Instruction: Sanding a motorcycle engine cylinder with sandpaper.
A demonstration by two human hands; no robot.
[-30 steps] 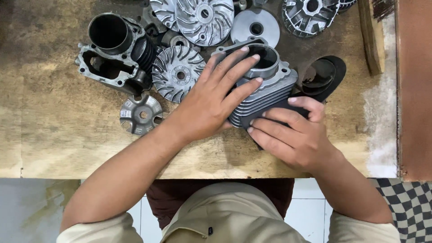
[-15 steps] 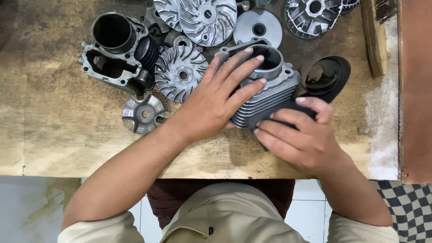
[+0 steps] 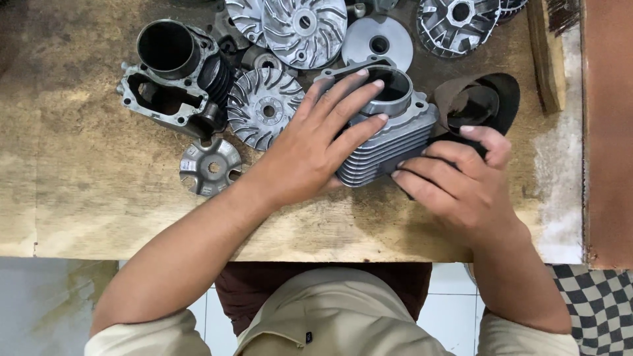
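1. Pressing down with fingers spread flat, the left hand lies over the finned metal cylinder on the wooden bench; it is open, palm on the fins, fingertips reaching the round bore at the top, and it grips nothing.
2. The right hand sits at the cylinder's lower right side, fingers curled against the fins with a dark sheet under its fingertips; whether it pinches that sheet or only presses it cannot be told.
3. The cylinder lies tilted on the bench, just right of the middle, its bore facing up and away from the person.
4. Compared with a second ago, the left hand covers the same part of the cylinder, its fingers slightly more fanned; the right hand has slid a little along the fins, and the cylinder has hardly shifted.
5. Just left of the left hand lies a finned round disc, and below that a small star-shaped plate.
6. Farther left stands a second cylinder block with a dark bore.
7. Along the far edge lie a larger fan disc, a smooth round plate and another vaned disc, none moved.
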